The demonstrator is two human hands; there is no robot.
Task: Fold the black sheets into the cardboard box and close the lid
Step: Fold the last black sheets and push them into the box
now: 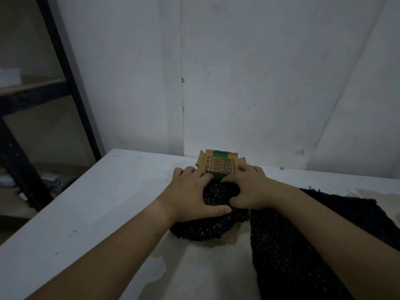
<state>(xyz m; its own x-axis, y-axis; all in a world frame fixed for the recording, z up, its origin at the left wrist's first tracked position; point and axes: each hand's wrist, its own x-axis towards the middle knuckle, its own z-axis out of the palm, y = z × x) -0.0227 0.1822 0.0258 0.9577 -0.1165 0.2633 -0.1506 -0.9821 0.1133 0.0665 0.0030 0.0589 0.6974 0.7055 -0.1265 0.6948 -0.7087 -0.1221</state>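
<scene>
A small cardboard box sits at the middle of the white table, its lid (218,163) standing open at the back with a printed label and green tape. A bunched black mesh sheet (207,224) fills the box and spills over its front. My left hand (190,191) presses on the bundle from the left, thumb stretched across it. My right hand (249,189) presses from the right, fingers curled into the sheet near the lid. The box body is hidden under the sheet and hands.
More black mesh sheets (307,245) lie spread under my right forearm toward the table's right edge. A white wall (238,83) stands just behind the box. A dark metal shelf rack (54,94) stands left, beyond the table's left edge (65,204).
</scene>
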